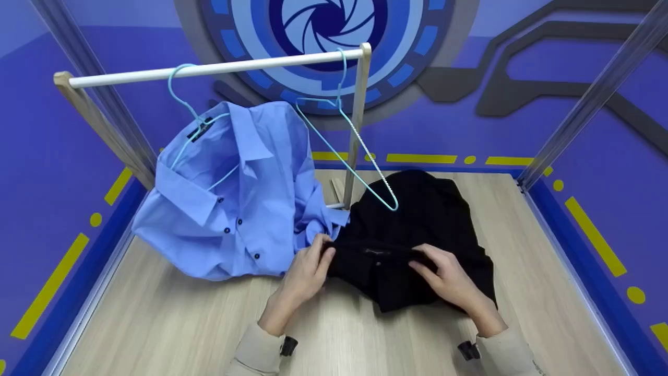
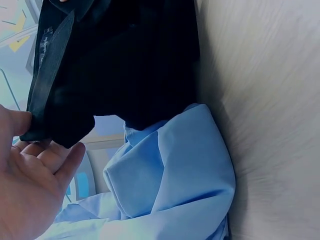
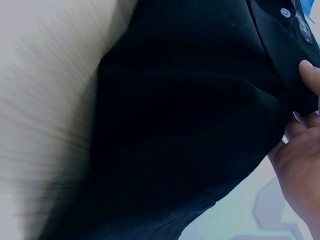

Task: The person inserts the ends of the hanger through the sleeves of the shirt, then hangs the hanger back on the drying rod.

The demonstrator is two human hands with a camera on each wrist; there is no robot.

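A black garment (image 1: 417, 214) lies on the table, its near edge raised between my two hands; whether it is a shirt or trousers I cannot tell. A label (image 3: 303, 26) and a small pale button (image 3: 285, 13) show near that edge. My left hand (image 1: 303, 271) pinches the edge's left end, with the thumb on top and fingers beneath. At the right end, my right hand (image 1: 450, 274) pinches it between thumb and fingers. A light blue hanger (image 1: 360, 137) hangs above the garment. Left of it, a blue shirt (image 1: 271, 136) hangs on another hanger (image 1: 182, 99).
Both hangers hook over the white bar (image 1: 219, 68) of a wooden-ended rack (image 1: 357, 112). The blue shirt's lower part bunches on the wooden table (image 1: 198, 318), close to my left hand. Purple walls (image 1: 589, 172) enclose the table at the back and sides.
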